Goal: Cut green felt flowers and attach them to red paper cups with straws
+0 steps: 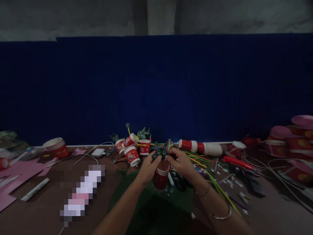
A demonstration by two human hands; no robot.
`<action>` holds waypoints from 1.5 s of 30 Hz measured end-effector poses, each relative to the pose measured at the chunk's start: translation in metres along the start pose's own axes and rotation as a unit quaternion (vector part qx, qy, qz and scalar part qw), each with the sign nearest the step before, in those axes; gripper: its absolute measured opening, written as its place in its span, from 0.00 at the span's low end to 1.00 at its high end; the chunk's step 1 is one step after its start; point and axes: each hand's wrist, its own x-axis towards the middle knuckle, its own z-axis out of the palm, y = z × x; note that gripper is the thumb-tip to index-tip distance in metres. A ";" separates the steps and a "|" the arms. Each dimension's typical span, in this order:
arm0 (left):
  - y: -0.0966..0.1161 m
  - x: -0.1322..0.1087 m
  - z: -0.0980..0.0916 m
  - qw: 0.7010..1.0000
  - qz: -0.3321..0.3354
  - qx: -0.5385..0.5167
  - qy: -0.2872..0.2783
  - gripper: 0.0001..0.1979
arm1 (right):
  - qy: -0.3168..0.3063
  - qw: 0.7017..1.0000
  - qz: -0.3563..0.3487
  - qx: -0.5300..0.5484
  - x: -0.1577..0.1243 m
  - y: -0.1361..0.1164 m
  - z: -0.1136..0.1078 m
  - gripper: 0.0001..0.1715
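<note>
My left hand [149, 166] pinches the left side of a small dark green paper face [161, 151] with pointed ears. At its right side my right hand [179, 161] has thumb and fingers closed on the same face. A red paper cup [160, 179] with a white rim stands just below the hands, over a dark green sheet [137, 202]. Whether the face touches the cup cannot be made out. Small face shapes [168, 191] lie beside the cup's base.
Decorated red cups [132, 155] are heaped behind the hands. Stacked cups [200, 147] lie on their side at right, near coloured pipe cleaners [217, 186], white scraps and a red-handled tool [238, 162]. Pink paper [19, 173] and a marker [35, 189] are at left.
</note>
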 end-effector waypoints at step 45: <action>0.007 -0.006 0.002 0.993 0.047 0.021 0.107 0.11 | -0.026 0.999 0.008 0.020 0.001 0.000 -0.001 0.08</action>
